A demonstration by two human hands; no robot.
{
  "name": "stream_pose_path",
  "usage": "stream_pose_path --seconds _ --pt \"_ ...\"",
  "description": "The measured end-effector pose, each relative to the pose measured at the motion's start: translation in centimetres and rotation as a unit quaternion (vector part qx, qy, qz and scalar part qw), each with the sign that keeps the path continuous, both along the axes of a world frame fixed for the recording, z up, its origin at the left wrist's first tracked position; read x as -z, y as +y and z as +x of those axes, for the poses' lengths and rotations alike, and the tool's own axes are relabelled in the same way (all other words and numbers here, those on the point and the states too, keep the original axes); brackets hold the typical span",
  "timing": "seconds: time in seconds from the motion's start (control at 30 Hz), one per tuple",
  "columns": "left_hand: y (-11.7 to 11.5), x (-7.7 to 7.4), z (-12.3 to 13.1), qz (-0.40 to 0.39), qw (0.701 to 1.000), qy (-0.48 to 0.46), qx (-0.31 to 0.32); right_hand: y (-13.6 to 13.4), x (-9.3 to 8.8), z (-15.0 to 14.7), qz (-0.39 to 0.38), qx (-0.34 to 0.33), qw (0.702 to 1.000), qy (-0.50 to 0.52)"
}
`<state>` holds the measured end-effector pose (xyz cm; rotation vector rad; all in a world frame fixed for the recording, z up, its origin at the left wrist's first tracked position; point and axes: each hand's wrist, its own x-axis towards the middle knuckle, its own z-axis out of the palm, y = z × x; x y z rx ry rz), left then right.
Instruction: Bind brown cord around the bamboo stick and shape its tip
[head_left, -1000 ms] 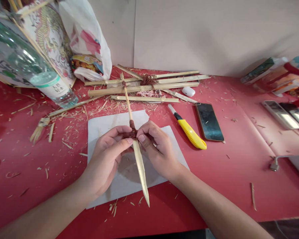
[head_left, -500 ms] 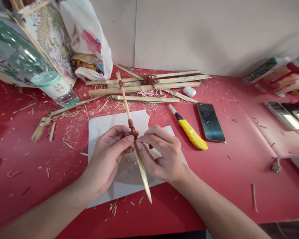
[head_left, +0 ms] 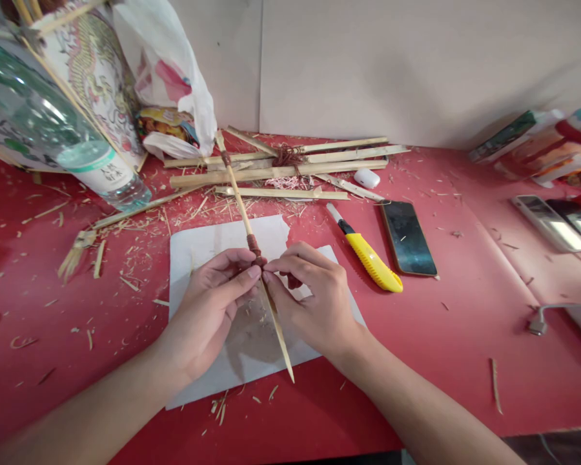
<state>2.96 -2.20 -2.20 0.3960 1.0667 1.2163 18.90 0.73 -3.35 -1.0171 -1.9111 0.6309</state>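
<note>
A slim, pale bamboo stick (head_left: pixel 279 336) with a pointed near end slants through the middle of the view, above a white sheet of paper (head_left: pixel 198 381). Brown cord (head_left: pixel 254 244) is wound round its middle, and another brown binding (head_left: pixel 226 158) sits near the far end. My left hand (head_left: pixel 217 290) pinches the stick at the lower edge of the middle winding, thumb on top. With thumb and forefinger together, my right hand (head_left: pixel 312 290) is closed at the same spot from the right. Whether it grips the cord's end or the stick is hidden by the fingers.
Right of the paper lie a yellow utility knife (head_left: pixel 374 261) and a phone (head_left: pixel 407 237). Bamboo strips (head_left: pixel 275 173) and a white earbud case (head_left: pixel 366 178) lie behind. A water bottle (head_left: pixel 106 171) leans at left beside a plastic bag (head_left: pixel 193 84). Shavings litter the red table (head_left: pixel 465 361).
The stick's far end has swung slightly left and its near tip has risen a little. Both hands stay at the winding, their fingertips drawn closer together.
</note>
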Motion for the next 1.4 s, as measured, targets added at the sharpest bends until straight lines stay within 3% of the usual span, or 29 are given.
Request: stream_pose_path --seconds 0.5,0.83,1.4 --pt "0.0 0.1 -0.1 0.028 0.999 0.043 0.016 0.0 -0.2 -0.1 -0.041 -0.010 0.999 -0.021" --pt "0.0 -0.4 0.1 -0.001 1.000 0.015 -0.005 0.2 0.1 -0.2 -0.070 -0.012 0.997 -0.007" --pt "0.0 -0.9 0.1 0.000 1.000 -0.004 0.002 0.0 0.0 0.1 -0.019 -0.023 0.999 0.025"
